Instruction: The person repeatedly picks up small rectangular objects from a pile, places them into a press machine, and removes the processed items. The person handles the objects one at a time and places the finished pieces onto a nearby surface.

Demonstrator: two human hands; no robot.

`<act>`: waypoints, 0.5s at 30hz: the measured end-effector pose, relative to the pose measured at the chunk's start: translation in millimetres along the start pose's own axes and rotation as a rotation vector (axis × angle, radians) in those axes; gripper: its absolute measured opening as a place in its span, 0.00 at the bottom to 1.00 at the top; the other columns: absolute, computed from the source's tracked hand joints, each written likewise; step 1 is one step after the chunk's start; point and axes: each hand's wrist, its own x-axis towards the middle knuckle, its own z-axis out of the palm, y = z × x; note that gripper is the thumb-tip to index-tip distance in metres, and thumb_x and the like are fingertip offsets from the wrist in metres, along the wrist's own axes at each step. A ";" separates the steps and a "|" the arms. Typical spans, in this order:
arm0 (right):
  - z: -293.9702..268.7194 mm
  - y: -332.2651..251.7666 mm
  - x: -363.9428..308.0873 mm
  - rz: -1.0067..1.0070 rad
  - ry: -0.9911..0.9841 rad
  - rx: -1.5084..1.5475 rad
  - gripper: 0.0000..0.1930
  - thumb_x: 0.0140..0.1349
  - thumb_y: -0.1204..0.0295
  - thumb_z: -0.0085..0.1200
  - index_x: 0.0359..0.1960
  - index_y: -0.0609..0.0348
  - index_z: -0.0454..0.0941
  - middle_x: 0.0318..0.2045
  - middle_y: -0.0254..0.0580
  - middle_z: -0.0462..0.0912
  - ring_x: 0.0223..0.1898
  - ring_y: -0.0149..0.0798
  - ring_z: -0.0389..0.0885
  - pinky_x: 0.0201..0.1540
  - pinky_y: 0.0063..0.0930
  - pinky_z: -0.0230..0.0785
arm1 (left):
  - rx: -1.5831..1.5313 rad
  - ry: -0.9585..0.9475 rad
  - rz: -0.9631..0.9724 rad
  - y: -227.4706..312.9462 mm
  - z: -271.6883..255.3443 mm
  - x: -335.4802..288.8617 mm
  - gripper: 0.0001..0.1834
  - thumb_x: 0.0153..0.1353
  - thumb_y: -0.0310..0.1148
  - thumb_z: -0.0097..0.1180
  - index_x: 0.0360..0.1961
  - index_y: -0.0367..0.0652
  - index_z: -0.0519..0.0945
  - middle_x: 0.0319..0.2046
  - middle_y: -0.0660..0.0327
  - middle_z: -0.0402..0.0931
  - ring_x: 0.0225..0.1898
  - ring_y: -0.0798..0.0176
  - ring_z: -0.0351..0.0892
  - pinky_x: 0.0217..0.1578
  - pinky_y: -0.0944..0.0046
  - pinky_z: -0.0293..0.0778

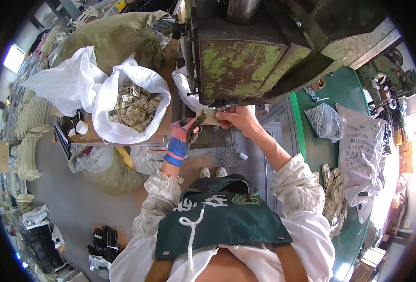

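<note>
Below the head of a worn green press (241,66), a small yellowish metal plate (209,117) lies between my two hands. My bare right hand (240,120) pinches its right side between thumb and fingers. My left hand (185,133), in a pink and blue work glove with dark fingertips, is curled closed at the plate's left side. Whether those gloved fingers hold the plate or another small piece is hidden. To the left, an open white sack (107,123) is full of similar small metal plates (135,107) on a wooden table.
The press overhangs my hands. A green-topped bench (306,110) on the right bears a clear plastic bag (324,123), a white woven sack (360,145) and a pile of metal plates (334,199). Below my hands is a foot pedal (229,158). Wire frames (29,122) stack up far left.
</note>
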 end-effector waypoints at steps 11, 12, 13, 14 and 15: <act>-12.2 -11.7 14.9 0.164 -0.259 -0.230 0.10 0.52 0.70 0.62 0.26 0.63 0.76 0.23 0.38 0.79 0.22 0.26 0.78 0.24 0.17 0.72 | 0.052 -0.013 -0.035 20.0 3.6 -7.4 0.13 0.58 0.35 0.51 0.35 0.36 0.82 0.16 0.71 0.70 0.14 0.80 0.62 0.13 0.76 0.51; -12.4 -10.7 13.1 0.109 -0.162 -0.264 0.10 0.52 0.70 0.63 0.26 0.65 0.77 0.23 0.39 0.80 0.22 0.27 0.78 0.25 0.18 0.73 | 0.023 0.001 -0.057 20.0 0.9 -6.2 0.12 0.58 0.34 0.53 0.34 0.36 0.81 0.16 0.69 0.71 0.12 0.79 0.62 0.12 0.75 0.51; -13.1 -6.9 8.9 0.055 -0.066 -0.297 0.11 0.52 0.70 0.63 0.27 0.66 0.77 0.22 0.39 0.80 0.22 0.28 0.79 0.26 0.19 0.74 | -0.006 0.017 -0.078 18.6 -4.0 -4.9 0.11 0.58 0.34 0.54 0.34 0.36 0.80 0.16 0.67 0.72 0.11 0.78 0.62 0.11 0.75 0.52; -16.0 -5.7 4.7 0.001 0.032 -0.337 0.11 0.52 0.70 0.64 0.27 0.68 0.78 0.22 0.39 0.81 0.22 0.28 0.79 0.27 0.20 0.75 | -0.043 0.032 -0.099 18.0 -6.3 -2.5 0.10 0.58 0.33 0.56 0.33 0.35 0.80 0.16 0.65 0.72 0.09 0.76 0.62 0.10 0.75 0.52; -19.8 2.7 2.3 -0.022 0.046 -0.264 0.11 0.52 0.71 0.63 0.28 0.67 0.75 0.22 0.39 0.81 0.24 0.29 0.81 0.27 0.19 0.74 | -0.113 0.035 -0.171 15.0 -8.0 -1.2 0.09 0.57 0.33 0.58 0.30 0.36 0.80 0.16 0.64 0.73 0.09 0.76 0.62 0.10 0.75 0.52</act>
